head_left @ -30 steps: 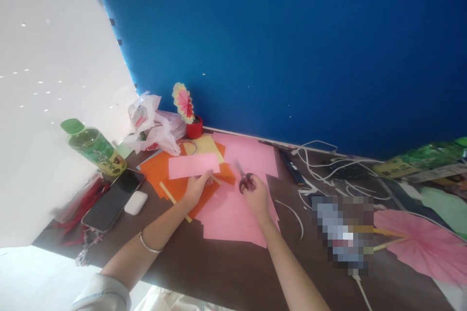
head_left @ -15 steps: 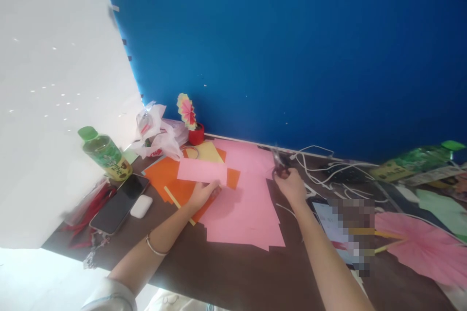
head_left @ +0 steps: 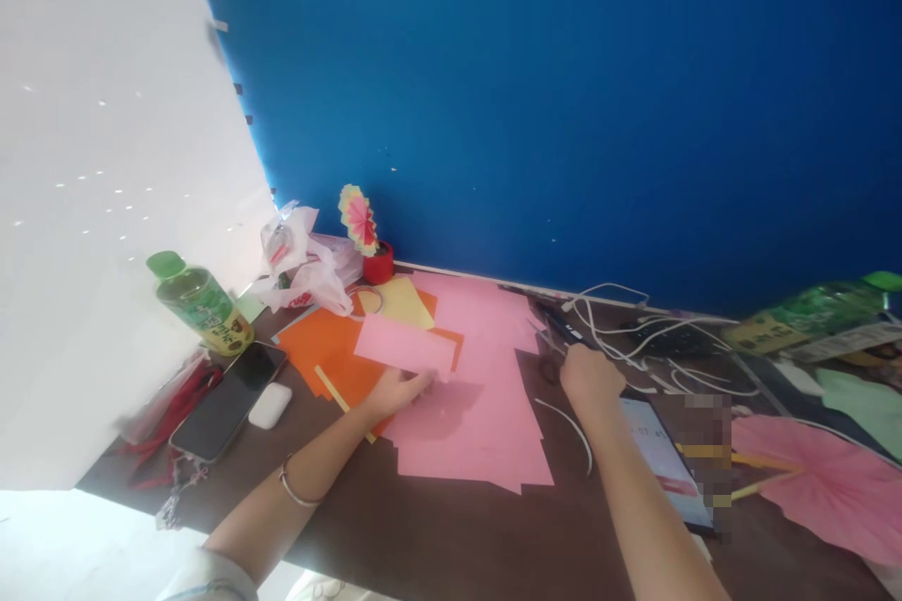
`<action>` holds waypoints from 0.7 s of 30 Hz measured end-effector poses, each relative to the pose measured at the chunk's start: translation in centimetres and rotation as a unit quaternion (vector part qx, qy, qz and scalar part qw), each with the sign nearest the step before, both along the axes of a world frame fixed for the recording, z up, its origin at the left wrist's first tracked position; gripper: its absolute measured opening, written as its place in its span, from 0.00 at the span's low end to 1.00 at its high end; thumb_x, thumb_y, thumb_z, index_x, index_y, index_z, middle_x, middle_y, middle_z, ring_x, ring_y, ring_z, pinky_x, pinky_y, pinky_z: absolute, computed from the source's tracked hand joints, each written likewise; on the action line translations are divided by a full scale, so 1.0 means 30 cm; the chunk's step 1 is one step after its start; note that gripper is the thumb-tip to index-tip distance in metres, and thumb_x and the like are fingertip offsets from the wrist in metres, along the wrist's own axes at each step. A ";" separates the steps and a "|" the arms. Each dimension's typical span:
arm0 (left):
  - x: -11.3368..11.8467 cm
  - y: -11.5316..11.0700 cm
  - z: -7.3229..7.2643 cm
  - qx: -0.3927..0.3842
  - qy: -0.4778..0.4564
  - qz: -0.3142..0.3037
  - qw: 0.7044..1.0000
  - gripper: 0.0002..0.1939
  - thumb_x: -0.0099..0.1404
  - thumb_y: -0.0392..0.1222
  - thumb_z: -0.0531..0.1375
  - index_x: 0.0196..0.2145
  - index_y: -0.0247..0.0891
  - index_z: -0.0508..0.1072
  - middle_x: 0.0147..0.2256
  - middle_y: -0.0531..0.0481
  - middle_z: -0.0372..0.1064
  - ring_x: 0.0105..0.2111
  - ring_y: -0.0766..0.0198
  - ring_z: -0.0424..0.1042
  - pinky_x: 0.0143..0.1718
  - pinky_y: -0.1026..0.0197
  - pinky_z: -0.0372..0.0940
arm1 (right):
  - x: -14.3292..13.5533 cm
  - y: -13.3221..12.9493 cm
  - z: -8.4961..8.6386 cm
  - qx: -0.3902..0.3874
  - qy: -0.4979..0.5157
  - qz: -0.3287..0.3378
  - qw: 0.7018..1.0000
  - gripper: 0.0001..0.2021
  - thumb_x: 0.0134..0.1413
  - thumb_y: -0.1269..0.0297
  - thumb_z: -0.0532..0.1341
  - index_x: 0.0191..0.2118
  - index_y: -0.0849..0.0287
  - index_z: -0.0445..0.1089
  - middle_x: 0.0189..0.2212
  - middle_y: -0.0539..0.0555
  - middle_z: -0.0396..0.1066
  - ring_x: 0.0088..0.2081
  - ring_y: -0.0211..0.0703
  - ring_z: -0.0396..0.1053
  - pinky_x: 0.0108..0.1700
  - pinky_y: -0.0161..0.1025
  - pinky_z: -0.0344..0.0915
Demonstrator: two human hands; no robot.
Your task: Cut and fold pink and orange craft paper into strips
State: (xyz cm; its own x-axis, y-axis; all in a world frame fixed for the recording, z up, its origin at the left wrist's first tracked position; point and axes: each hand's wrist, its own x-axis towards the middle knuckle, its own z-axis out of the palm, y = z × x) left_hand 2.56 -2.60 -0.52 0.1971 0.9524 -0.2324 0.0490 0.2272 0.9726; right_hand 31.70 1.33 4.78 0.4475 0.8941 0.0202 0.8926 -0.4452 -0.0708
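Observation:
My left hand (head_left: 400,392) is closed on the lower right part of a pink paper strip (head_left: 403,344), held above orange sheets (head_left: 303,347) and larger pink sheets (head_left: 479,432). On the right, my right hand (head_left: 593,383) is curled around the near end of a slim black object with a small white mark (head_left: 564,327); its exact kind is unclear. Scissors (head_left: 548,368) lie on the table just left of that hand, their dark handles partly blurred. A yellow paper piece (head_left: 405,300) rests behind the strip.
At the left are a green-capped bottle (head_left: 201,305), a phone (head_left: 229,404) and a white case (head_left: 271,406). A paper flower in a red pot (head_left: 379,265) stands at the back. White cables (head_left: 634,338), a second phone (head_left: 662,460) and a pink paper fan (head_left: 824,479) lie right.
My right hand has let go of the scissors, moved slightly right and nearer, and closed on the black object. The pink strip in my left hand has moved right and tilted.

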 end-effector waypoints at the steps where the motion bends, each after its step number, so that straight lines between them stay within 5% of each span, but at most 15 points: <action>1: 0.001 -0.004 0.008 -0.006 0.010 0.000 1.000 0.19 0.54 0.56 0.59 0.21 0.35 0.69 0.20 0.51 0.66 0.21 0.67 0.64 0.25 0.64 0.59 | -0.027 -0.013 -0.001 0.015 0.003 0.009 1.000 0.11 0.47 0.70 0.57 0.35 0.68 0.72 0.34 0.74 0.71 0.38 0.65 0.71 0.37 0.55 0.63; 4: 0.005 -0.020 0.035 0.011 0.046 -0.014 0.999 0.17 0.55 0.54 0.59 0.25 0.36 0.73 0.26 0.48 0.71 0.27 0.62 0.69 0.29 0.63 0.61 | -0.163 -0.063 -0.021 0.115 0.154 0.148 0.970 0.12 0.52 0.64 0.54 0.39 0.62 0.71 0.38 0.66 0.72 0.39 0.55 0.71 0.41 0.51 0.64; 7: 0.012 -0.030 0.052 0.094 0.065 -0.071 0.991 0.15 0.58 0.51 0.57 0.34 0.38 0.75 0.35 0.46 0.74 0.35 0.58 0.71 0.37 0.61 0.63 | -0.316 -0.104 -0.063 0.111 0.464 0.265 0.838 0.17 0.52 0.57 0.54 0.47 0.58 0.64 0.36 0.57 0.72 0.37 0.46 0.71 0.39 0.42 0.67; 10: 0.009 -0.021 0.052 0.241 0.151 -0.124 0.951 0.14 0.59 0.48 0.55 0.38 0.39 0.73 0.37 0.45 0.73 0.37 0.57 0.70 0.39 0.58 0.63 | -0.367 -0.106 -0.098 0.124 0.560 0.261 0.776 0.19 0.46 0.58 0.60 0.44 0.58 0.60 0.32 0.53 0.70 0.33 0.42 0.70 0.34 0.39 0.66; 14: -0.024 0.011 0.049 0.394 0.354 -0.089 0.844 0.10 0.56 0.47 0.57 0.30 0.38 0.72 0.28 0.46 0.69 0.31 0.57 0.67 0.34 0.58 0.60 | -0.268 -0.063 -0.119 0.092 0.522 0.232 0.816 0.18 0.43 0.59 0.62 0.40 0.56 0.58 0.31 0.51 0.68 0.30 0.41 0.68 0.33 0.40 0.65; 17: -0.054 0.039 0.051 0.428 0.421 -0.020 0.800 0.10 0.55 0.45 0.57 0.32 0.36 0.70 0.31 0.44 0.67 0.34 0.57 0.65 0.34 0.58 0.59 | -0.203 -0.034 -0.130 0.056 0.452 0.260 0.851 0.17 0.45 0.61 0.61 0.42 0.55 0.60 0.32 0.51 0.68 0.30 0.42 0.68 0.35 0.42 0.66; 21: -0.072 0.069 0.043 0.471 0.411 -0.122 0.771 0.16 0.56 0.47 0.59 0.40 0.38 0.71 0.43 0.44 0.67 0.43 0.56 0.64 0.45 0.54 0.57 | -0.209 -0.032 -0.148 0.098 0.353 0.294 0.883 0.19 0.45 0.63 0.61 0.47 0.56 0.61 0.47 0.58 0.64 0.44 0.47 0.67 0.45 0.48 0.64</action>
State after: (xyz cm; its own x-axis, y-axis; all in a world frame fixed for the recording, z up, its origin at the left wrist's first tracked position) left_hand 0.40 -0.54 0.77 0.5517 0.7332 0.3976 0.6665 -0.6742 0.3182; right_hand 25.43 0.38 0.33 -0.1303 0.9862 0.1019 0.6683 0.1633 -0.7257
